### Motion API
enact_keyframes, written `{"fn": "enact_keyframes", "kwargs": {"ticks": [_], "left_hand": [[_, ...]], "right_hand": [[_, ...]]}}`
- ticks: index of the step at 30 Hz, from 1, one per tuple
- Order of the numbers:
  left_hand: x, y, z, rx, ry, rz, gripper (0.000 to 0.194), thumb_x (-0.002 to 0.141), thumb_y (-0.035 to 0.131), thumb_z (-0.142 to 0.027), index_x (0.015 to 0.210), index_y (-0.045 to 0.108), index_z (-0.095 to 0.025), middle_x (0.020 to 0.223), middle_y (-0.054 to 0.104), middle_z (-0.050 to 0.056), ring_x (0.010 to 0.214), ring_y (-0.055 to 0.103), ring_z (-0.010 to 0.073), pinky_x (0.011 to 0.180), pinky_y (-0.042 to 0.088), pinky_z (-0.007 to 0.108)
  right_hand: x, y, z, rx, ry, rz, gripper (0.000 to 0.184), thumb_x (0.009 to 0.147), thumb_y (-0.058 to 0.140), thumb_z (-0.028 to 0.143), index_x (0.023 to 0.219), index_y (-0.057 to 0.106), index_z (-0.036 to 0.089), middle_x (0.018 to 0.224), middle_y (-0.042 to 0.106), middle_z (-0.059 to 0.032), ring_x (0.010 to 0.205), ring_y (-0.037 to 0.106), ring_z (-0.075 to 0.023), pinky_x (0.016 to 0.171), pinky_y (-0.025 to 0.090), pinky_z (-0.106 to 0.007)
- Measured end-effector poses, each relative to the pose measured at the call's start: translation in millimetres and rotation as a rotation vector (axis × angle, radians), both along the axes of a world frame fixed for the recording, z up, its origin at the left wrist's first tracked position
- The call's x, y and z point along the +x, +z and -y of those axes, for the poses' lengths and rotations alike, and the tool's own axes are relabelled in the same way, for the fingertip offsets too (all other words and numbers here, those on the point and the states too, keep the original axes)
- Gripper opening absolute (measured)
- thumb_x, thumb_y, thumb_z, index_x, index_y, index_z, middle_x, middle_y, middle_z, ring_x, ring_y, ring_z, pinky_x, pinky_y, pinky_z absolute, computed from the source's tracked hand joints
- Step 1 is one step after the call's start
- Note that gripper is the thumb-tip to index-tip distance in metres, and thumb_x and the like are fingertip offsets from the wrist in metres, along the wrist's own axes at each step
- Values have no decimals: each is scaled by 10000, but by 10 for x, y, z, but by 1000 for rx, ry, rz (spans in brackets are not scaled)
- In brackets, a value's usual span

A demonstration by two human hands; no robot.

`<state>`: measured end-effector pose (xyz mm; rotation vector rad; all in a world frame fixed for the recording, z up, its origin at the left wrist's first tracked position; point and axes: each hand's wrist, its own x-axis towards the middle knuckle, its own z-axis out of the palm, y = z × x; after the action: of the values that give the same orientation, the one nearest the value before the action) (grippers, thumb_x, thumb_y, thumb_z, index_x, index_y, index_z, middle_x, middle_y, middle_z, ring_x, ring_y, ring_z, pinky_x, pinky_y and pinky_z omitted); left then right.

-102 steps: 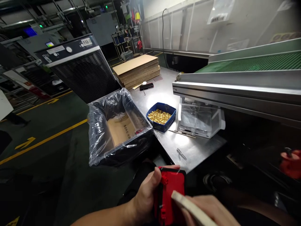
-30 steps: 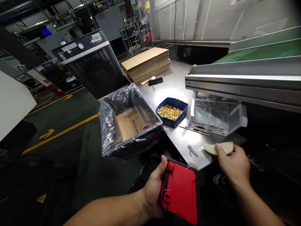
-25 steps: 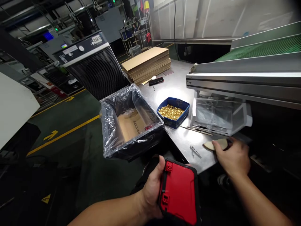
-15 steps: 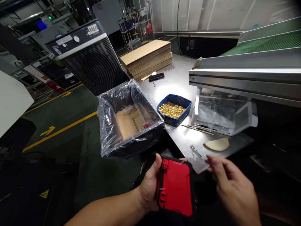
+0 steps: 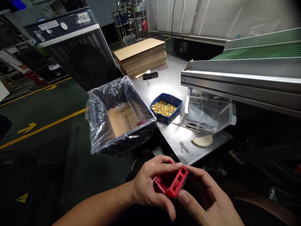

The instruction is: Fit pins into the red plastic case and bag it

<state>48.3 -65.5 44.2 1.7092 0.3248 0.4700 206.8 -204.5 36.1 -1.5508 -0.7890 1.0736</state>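
Between my two hands is a red plastic housing (image 5: 175, 185) with black edging, tilted so that a side with several rectangular openings faces up. My left hand (image 5: 150, 180) grips it from the left, fingers over its top and thumb below. My right hand (image 5: 207, 196) closes on its right side, thumb at the near corner and fingers at the far one. The housing's underside and much of its broad face are hidden. Beyond the hands, pliers-like metal nippers (image 5: 184, 147) and a pale half-round pad (image 5: 202, 141) lie on the metal table (image 5: 168, 138).
A black bin (image 5: 141, 138) lined with clear plastic, cardboard inside, stands left of the table. A blue tray (image 5: 166, 119) holds small brass-coloured pieces. Farther back are a cardboard stack (image 5: 143, 59) and a black case (image 5: 150, 75). A green conveyor (image 5: 256, 50) overhangs the right side.
My right hand has come in from the right and taken hold of the housing. The housing has turned from its flat red face to its side with openings. The view has shifted slightly.
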Motion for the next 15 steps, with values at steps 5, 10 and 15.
{"fn": "enact_keyframes", "kwargs": {"ticks": [5, 10, 15], "left_hand": [[4, -76, 23, 46, 21, 119, 822, 762, 611, -778, 1330, 644, -185, 1159, 643, 201, 1003, 643, 301, 920, 536, 391], [2, -73, 28, 46, 5, 126, 798, 776, 603, -768, 1337, 640, -201, 1162, 636, 208, 1012, 644, 300, 929, 536, 389], [-32, -86, 61, 108, -13, 198, 755, 786, 657, -721, 1321, 654, -189, 1177, 615, 219, 1010, 654, 312, 908, 557, 387]], "right_hand": [[-27, 11, 31, -33, -31, -112, 378, 881, 661, 493, 1164, 687, 243, 1126, 760, -117, 985, 746, -267, 812, 645, -277], [-45, 23, 71, 39, 19, 124, 499, 751, 815, 431, 1190, 648, 263, 1135, 750, -84, 1036, 729, -250, 862, 625, -245], [-29, 53, 90, 51, -35, -1, 310, 891, 667, 429, 1147, 704, 258, 1132, 751, -91, 1025, 732, -247, 879, 626, -264]]}}
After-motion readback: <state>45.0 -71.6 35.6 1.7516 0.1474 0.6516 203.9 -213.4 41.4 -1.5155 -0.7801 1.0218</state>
